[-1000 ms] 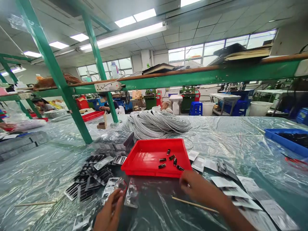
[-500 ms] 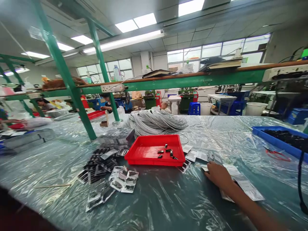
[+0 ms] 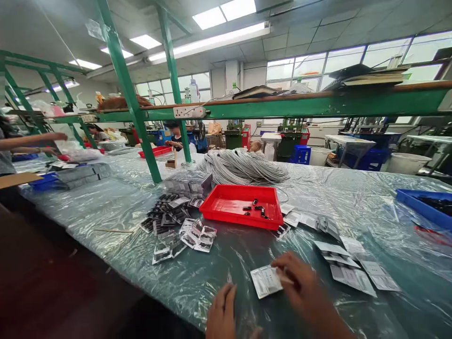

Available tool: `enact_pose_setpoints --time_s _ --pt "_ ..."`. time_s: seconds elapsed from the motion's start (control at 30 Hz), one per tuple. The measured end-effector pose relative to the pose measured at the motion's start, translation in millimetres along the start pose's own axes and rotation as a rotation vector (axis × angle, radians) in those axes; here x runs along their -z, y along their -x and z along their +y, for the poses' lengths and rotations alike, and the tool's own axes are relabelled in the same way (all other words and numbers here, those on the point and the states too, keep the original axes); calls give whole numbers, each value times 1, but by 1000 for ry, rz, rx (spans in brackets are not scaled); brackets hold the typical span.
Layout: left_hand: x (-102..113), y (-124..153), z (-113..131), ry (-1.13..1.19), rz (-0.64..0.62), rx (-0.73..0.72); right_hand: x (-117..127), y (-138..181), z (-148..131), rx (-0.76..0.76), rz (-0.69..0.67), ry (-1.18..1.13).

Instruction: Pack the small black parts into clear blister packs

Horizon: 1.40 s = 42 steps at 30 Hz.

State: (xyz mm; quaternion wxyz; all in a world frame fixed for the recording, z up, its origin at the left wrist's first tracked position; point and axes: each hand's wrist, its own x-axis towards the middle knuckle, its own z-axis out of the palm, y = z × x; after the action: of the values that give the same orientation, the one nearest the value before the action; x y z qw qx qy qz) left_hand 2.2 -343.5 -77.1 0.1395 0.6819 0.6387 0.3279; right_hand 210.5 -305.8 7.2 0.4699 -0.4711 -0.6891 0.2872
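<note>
My right hand is closed on the edge of a flat silver-white packet with small print, low over the table near the front. A little to the left, my left hand has its fingers stretched out and holds nothing; it is apart from the packet. Several similar printed packets lie to the right of my right hand. Beyond the hands stands a red tray with several small black pieces in it.
Left of the tray lie a heap of black-filled packs and clear-windowed packs. Behind it is a grey cable coil. A blue tray stands at right. Green posts rise from the table. Co-workers are at the far left and back.
My right hand has moved from the packets at right toward the front middle, bringing a packet. My left hand has come into view at the bottom. The camera view has shifted.
</note>
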Motion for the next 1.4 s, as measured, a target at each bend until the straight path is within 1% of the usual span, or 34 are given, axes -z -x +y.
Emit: enact_pose_setpoints --time_s 0.07,0.1,0.17,0.2,0.27,0.37,0.47,0.6,0.73,0.87,1.1,1.27,1.4 --pt "-3 -21 15 -57 -130 -7 1 -19 -4 -137 34 -349" --pt "-2 -32 23 -66 -211 0 -3 -28 -3 -208 37 -526" --pt "1 -51 36 -38 -325 4 -15 -43 5 -313 38 -819" --pt "2 -57 40 -9 -356 -3 -22 -49 10 -352 42 -920" --pt "2 -65 43 51 -377 -25 -36 -59 19 -414 68 -1060" --pt "-3 -65 40 93 -352 -38 -47 -65 27 -418 99 -1174" --pt "-8 -62 37 89 -336 -27 -51 -65 27 -387 78 -1174" --pt "-13 -61 36 72 -347 1 -59 -59 31 -394 16 -1044" --pt "-13 -63 35 60 -356 -8 -74 -48 43 -375 -61 -944" --pt "-9 -65 37 31 -383 -4 -87 -39 51 -300 -4 -973" --pt "-12 -64 38 -6 -377 -8 -85 -37 52 -269 13 -1016" --pt "-13 -64 37 -17 -359 -31 -86 -39 52 -238 -3 -921" --pt "-11 -64 39 -19 -308 -70 -84 -29 49 -339 -16 -793"
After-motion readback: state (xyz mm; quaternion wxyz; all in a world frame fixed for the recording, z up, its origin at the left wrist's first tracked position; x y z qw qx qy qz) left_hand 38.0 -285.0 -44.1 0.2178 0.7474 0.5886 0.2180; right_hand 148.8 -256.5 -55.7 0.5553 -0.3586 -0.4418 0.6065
